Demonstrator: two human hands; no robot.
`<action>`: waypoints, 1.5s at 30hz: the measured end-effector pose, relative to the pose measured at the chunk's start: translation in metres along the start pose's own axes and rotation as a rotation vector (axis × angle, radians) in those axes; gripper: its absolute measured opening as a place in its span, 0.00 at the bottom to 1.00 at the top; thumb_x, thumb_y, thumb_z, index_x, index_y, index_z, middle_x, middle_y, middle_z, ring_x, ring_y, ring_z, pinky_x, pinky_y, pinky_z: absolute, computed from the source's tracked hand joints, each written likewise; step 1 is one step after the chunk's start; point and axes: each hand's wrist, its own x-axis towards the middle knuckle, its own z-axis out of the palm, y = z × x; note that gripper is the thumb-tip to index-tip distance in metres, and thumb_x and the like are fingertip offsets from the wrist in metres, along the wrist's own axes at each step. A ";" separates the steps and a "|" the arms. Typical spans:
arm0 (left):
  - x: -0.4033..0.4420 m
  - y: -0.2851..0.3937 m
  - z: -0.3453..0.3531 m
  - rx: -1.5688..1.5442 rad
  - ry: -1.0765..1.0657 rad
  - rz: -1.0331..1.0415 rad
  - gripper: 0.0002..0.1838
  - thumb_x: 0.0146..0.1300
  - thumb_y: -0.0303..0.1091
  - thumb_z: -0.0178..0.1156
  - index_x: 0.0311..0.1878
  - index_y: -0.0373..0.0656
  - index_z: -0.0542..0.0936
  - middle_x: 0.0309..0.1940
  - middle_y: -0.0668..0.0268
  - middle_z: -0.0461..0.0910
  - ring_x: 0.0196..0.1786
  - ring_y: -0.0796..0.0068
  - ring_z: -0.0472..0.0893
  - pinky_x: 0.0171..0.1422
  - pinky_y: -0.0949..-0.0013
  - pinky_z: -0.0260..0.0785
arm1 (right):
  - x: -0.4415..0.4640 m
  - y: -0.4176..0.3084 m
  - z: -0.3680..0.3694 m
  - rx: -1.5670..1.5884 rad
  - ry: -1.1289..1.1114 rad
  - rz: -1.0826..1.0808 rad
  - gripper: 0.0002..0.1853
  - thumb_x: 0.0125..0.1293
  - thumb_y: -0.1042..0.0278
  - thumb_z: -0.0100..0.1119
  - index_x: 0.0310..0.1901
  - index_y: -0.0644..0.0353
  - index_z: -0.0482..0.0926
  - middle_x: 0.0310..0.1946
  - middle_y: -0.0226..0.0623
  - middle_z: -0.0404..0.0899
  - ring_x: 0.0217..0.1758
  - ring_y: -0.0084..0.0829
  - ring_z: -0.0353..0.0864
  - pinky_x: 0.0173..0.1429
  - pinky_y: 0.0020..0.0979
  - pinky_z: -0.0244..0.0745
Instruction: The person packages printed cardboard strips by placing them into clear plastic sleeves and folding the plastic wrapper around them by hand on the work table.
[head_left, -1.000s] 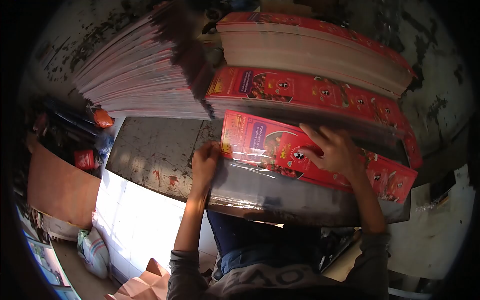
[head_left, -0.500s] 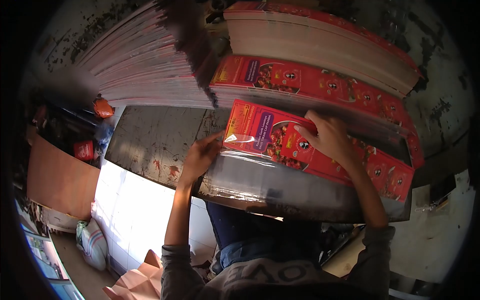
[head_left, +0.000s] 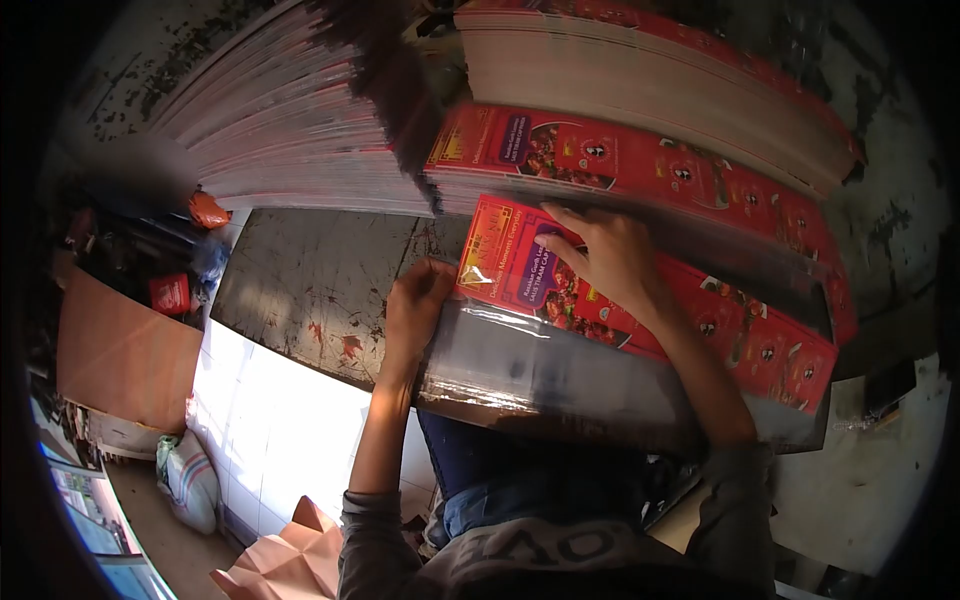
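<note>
A long red printed card (head_left: 700, 295) with food pictures lies slanted across a sheet of clear, shiny plastic (head_left: 540, 350) in front of me. My right hand (head_left: 615, 262) rests over the card's upper edge, thumb and index finger stretched out and apart on its printed face. At the card's left end, my left hand (head_left: 416, 305) is closed, its fingers curled beside the edge of the card and plastic. What those fingers pinch is hidden.
Behind the card lies a stack of matching red cards (head_left: 640, 165), with a taller stack (head_left: 640, 80) farther back. A big fanned pile of sheets (head_left: 290, 130) stands at the left on the worn dark table (head_left: 300, 280). Brown paper (head_left: 285, 560) lies low at the left.
My right hand has slid left along the card toward its left end. My left hand's fingers have curled in more, and it sits slightly farther right. The view has shifted a little.
</note>
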 end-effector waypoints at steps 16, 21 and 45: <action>-0.001 -0.009 0.004 0.101 0.089 0.038 0.09 0.63 0.35 0.57 0.37 0.39 0.81 0.23 0.65 0.82 0.28 0.83 0.78 0.36 0.76 0.68 | -0.009 -0.010 -0.001 -0.008 -0.180 -0.071 0.22 0.61 0.49 0.58 0.49 0.57 0.79 0.19 0.40 0.76 0.21 0.38 0.77 0.29 0.36 0.73; 0.000 -0.011 0.005 0.021 0.097 0.052 0.11 0.63 0.35 0.57 0.37 0.37 0.81 0.25 0.64 0.82 0.28 0.82 0.78 0.35 0.75 0.68 | -0.011 -0.010 0.002 0.156 -0.214 -0.058 0.22 0.62 0.50 0.57 0.48 0.59 0.79 0.24 0.44 0.80 0.24 0.39 0.80 0.33 0.38 0.75; 0.004 0.035 0.023 0.822 -0.336 0.636 0.27 0.61 0.51 0.55 0.57 0.43 0.70 0.51 0.59 0.71 0.54 0.59 0.71 0.62 0.57 0.56 | -0.222 0.090 -0.179 -0.417 -0.100 0.576 0.30 0.46 0.60 0.68 0.52 0.59 0.70 0.47 0.45 0.68 0.51 0.46 0.68 0.53 0.41 0.65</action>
